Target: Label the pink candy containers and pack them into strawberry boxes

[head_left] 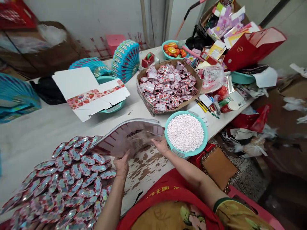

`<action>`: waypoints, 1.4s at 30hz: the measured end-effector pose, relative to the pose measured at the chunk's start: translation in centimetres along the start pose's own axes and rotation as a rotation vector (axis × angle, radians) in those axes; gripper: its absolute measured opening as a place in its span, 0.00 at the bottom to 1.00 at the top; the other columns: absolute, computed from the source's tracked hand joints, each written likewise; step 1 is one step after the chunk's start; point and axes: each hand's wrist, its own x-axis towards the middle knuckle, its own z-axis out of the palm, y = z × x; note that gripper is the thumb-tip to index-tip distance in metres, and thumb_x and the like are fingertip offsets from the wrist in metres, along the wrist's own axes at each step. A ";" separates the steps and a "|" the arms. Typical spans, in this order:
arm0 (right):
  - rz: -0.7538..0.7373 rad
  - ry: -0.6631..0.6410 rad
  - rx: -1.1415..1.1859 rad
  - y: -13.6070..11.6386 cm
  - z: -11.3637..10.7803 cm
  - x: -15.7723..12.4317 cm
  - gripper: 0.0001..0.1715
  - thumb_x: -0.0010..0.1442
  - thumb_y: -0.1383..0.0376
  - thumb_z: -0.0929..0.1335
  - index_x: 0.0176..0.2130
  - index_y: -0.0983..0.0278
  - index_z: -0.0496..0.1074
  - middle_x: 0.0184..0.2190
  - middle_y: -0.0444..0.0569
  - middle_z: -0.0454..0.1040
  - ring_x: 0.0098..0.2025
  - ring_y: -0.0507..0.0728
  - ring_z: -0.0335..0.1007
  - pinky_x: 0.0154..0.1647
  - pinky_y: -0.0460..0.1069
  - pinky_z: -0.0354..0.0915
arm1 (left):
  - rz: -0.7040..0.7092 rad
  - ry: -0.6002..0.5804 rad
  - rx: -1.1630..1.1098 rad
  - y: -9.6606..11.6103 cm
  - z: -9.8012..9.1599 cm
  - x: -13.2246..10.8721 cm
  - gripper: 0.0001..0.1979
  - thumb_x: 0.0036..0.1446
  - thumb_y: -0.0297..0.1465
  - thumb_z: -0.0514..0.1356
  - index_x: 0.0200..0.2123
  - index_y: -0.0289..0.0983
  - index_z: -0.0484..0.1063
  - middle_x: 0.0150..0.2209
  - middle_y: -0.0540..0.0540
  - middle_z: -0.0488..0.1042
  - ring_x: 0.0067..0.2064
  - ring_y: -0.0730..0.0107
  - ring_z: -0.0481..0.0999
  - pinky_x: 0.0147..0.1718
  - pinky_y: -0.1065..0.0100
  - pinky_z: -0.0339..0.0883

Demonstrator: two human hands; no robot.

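Both my hands hold a long, curved printed sheet [136, 135] above the table. My left hand [122, 163] is closed on its lower edge near the middle. Its right end is gripped by my right hand [160, 144], beside a turquoise basin of small white pieces [185, 132]. Many pink foil pouches [76, 172] stand packed together at the left, partly behind the sheet. An open carton [153, 111] behind the basin holds more strawberry-print pouches [168, 84].
White unfolded card [81, 83] lies over another turquoise basin [112, 109]. Blue fanned packs [126, 60] stand behind. Pens [202, 106], a cup [229, 107] and a red bag [251, 49] crowd the right side. A stool [219, 166] is below the table edge.
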 end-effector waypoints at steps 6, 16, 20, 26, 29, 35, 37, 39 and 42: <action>0.018 -0.068 -0.086 -1.2 -0.7 -0.4 0.21 0.45 0.50 0.76 0.32 0.63 0.81 0.36 0.54 0.84 0.42 0.68 0.80 0.50 0.62 0.74 | 0.087 0.221 -0.015 1.6 0.7 0.1 0.30 0.32 0.45 0.75 0.39 0.35 0.76 0.41 0.37 0.82 0.53 0.49 0.79 0.60 0.50 0.69; 0.119 -0.335 -0.096 -6.7 -2.3 -3.2 0.27 0.46 0.55 0.76 0.45 0.64 0.80 0.45 0.55 0.84 0.51 0.70 0.80 0.56 0.62 0.72 | -0.142 -0.123 0.040 6.6 -3.0 0.1 0.23 0.36 0.37 0.73 0.37 0.31 0.80 0.37 0.39 0.84 0.40 0.51 0.84 0.39 0.60 0.78; 0.184 -0.342 0.004 -8.0 -3.6 -4.1 0.32 0.45 0.50 0.79 0.46 0.64 0.79 0.49 0.56 0.82 0.53 0.69 0.78 0.59 0.64 0.70 | -0.212 -0.228 -0.021 8.9 -2.6 -0.5 0.25 0.34 0.34 0.74 0.39 0.30 0.81 0.39 0.38 0.85 0.39 0.52 0.84 0.38 0.60 0.78; 0.264 -0.339 0.167 -10.4 -5.1 -4.8 0.39 0.42 0.48 0.81 0.49 0.64 0.76 0.47 0.55 0.82 0.48 0.67 0.79 0.55 0.62 0.71 | -0.265 -0.375 -0.125 11.1 -1.9 -0.4 0.28 0.33 0.38 0.77 0.40 0.31 0.80 0.39 0.39 0.85 0.38 0.51 0.84 0.41 0.57 0.78; 0.272 -0.322 0.250 -11.5 -5.6 -5.4 0.39 0.45 0.49 0.80 0.51 0.65 0.75 0.48 0.54 0.82 0.46 0.64 0.79 0.52 0.59 0.71 | -0.252 -0.401 -0.115 12.0 -1.9 -0.5 0.30 0.33 0.39 0.78 0.40 0.31 0.81 0.40 0.38 0.85 0.40 0.49 0.84 0.44 0.56 0.77; 0.367 -0.374 0.431 -11.7 -7.6 -6.0 0.25 0.46 0.56 0.77 0.41 0.68 0.78 0.35 0.50 0.82 0.34 0.57 0.76 0.40 0.51 0.69 | -0.240 -0.395 -0.072 13.1 -1.9 -2.1 0.33 0.33 0.40 0.78 0.43 0.31 0.79 0.43 0.36 0.84 0.43 0.43 0.84 0.44 0.53 0.78; 0.389 -0.412 0.464 -11.5 -8.5 -5.9 0.26 0.41 0.60 0.78 0.40 0.68 0.78 0.35 0.50 0.82 0.35 0.57 0.76 0.41 0.51 0.69 | -0.243 -0.402 -0.076 13.1 -1.9 -2.3 0.33 0.33 0.39 0.78 0.44 0.31 0.79 0.41 0.36 0.84 0.41 0.43 0.84 0.42 0.53 0.78; 0.395 -0.463 0.507 -11.3 -9.3 -6.0 0.31 0.36 0.65 0.79 0.43 0.68 0.79 0.38 0.52 0.83 0.37 0.58 0.77 0.43 0.52 0.70 | -0.237 -0.425 -0.057 13.4 -1.7 -2.3 0.32 0.34 0.39 0.78 0.44 0.31 0.79 0.39 0.37 0.84 0.39 0.44 0.84 0.40 0.54 0.79; 0.380 -0.500 0.580 -11.0 -10.7 -6.7 0.38 0.31 0.66 0.80 0.46 0.68 0.78 0.43 0.54 0.83 0.38 0.58 0.78 0.45 0.52 0.71 | -0.207 -0.468 0.021 14.4 -0.6 -2.3 0.31 0.32 0.38 0.78 0.42 0.31 0.79 0.38 0.38 0.84 0.37 0.46 0.84 0.37 0.56 0.80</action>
